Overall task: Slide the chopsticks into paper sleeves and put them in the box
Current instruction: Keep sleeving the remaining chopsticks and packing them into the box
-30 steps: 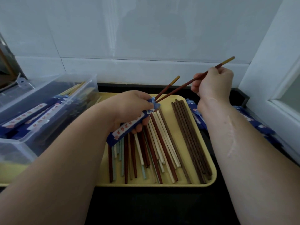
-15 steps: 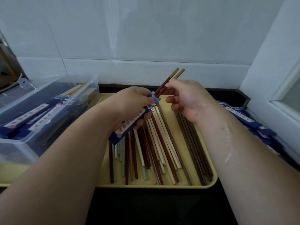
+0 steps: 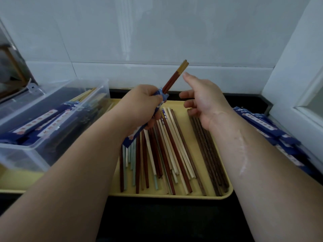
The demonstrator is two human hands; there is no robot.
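The left hand (image 3: pixel 141 103) hovers over the far half of the yellow tray (image 3: pixel 166 195), fist closed round a blue paper sleeve (image 3: pixel 132 137) held at a slant. The right hand (image 3: pixel 204 100) hangs beside it above the tray's far right part, holding nothing, fingers loosely spread and the forefinger raised.

A pair of red-brown chopsticks with yellow tips (image 3: pixel 174 76) juts from the sleeve's upper mouth, above the tray's far edge; the raised forefinger is near the tips, apart from them.

Loose chopsticks (image 3: pixel 166 151) lie lengthwise on the tray. Left of the tray a clear plastic box (image 3: pixel 24 156) holds sleeved pairs; right of it lies a stack of blue sleeves (image 3: pixel 272 130). The tray sits on a dark countertop (image 3: pixel 157 220), with a white tiled wall (image 3: pixel 157 32) behind.
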